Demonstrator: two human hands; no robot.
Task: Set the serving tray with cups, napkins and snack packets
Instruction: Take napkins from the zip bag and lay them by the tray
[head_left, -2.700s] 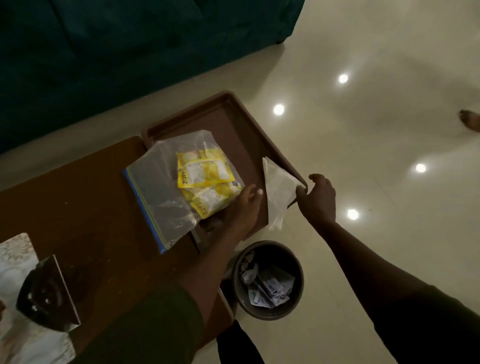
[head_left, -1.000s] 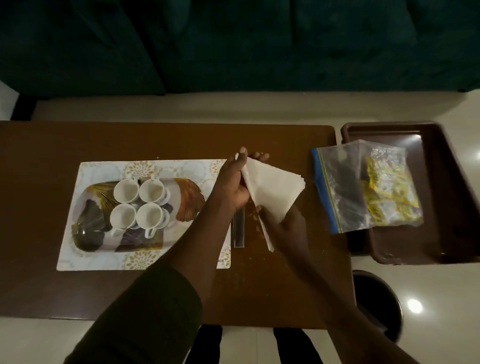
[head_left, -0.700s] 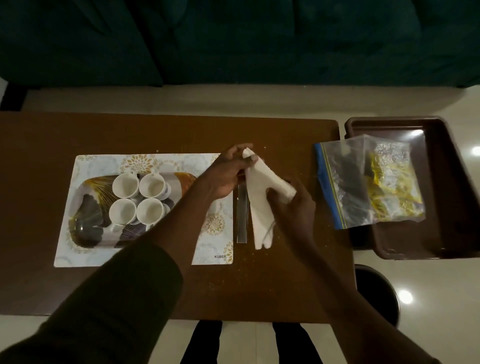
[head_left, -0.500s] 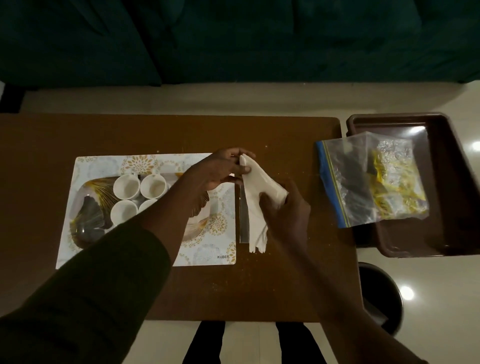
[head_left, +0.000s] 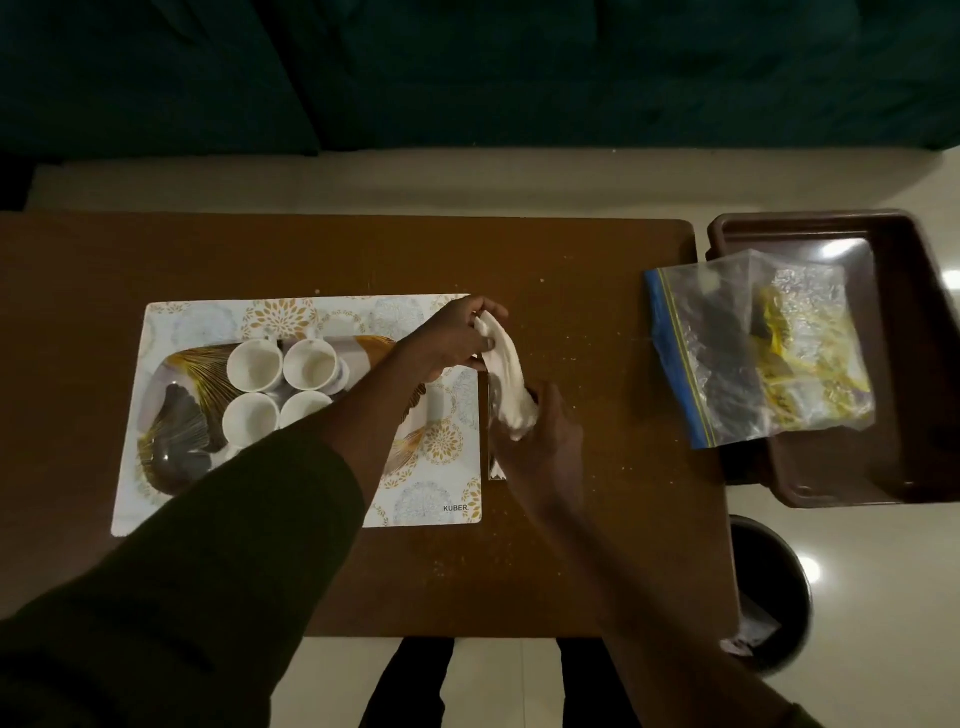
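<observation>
The right hand (head_left: 540, 436) is closed around the near end of the white napkin (head_left: 506, 374), and the left hand (head_left: 457, 340) pinches its far end with the fingers curled shut. The napkin is stretched between them, just above the wooden table (head_left: 571, 545). A second ago it was spread out wide like a flat sheet; now it is folded thin and long, and the hands have moved a little apart along it. Under the napkin lies a thin clear strip (head_left: 493, 467) on the table. Just left of the grip sits the patterned serving tray (head_left: 171, 431) on a flowery placemat (head_left: 441, 488), with four white cups (head_left: 280, 387) close together in it, same as before. Well to the right of the grip, a zip bag (head_left: 727, 353) with yellow snack packets (head_left: 810, 364) leans on the rim of a brown bin (head_left: 909, 364), and it has not moved. Farthest away is a dark green sofa (head_left: 467, 73)
</observation>
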